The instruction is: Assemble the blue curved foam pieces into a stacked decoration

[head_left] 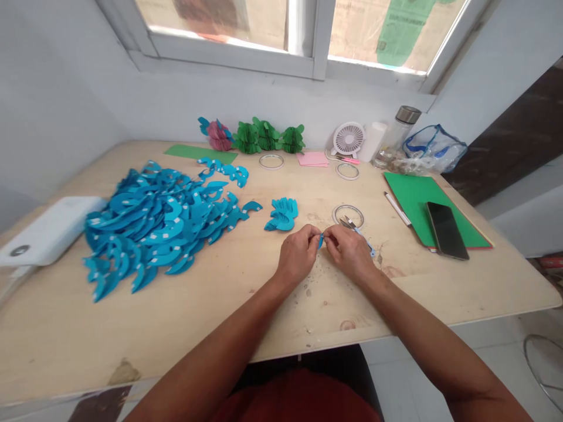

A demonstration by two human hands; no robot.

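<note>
In the head view, a small blue piece (321, 241) is held just above the counter (176, 316), between the left hand (299, 251) and the right hand (350, 249). The fingers (313, 231) of both hands are brought together at the tips and pinched on it from either side; most of the piece is hidden by them, so its exact form cannot be told.

Just beyond the left fingers, a small stack of curved blue pieces (282, 214) is laid by itself, fanned at its edges. Farther to the left of the fingers, a large heap of blue pieces (162, 217) is spread, many of them marked with small white squares. By the look of it, only a small share is set apart and by far the greater part is left in the heap — an early stage, if the pieces are being handled one by one. The piece in the fingers is judged to be unfinished, since it is gripped at both sides.

Well beyond the fingers, against the wall, green folded-paper shapes (267, 136) and a pink shape with blue parts (219, 136) are stood, apparently complete. Close by the right fingers, scissors (350, 222) are partly covered by the hand, and a tape roll (362, 215) is laid under their blades — neither is held.
</note>
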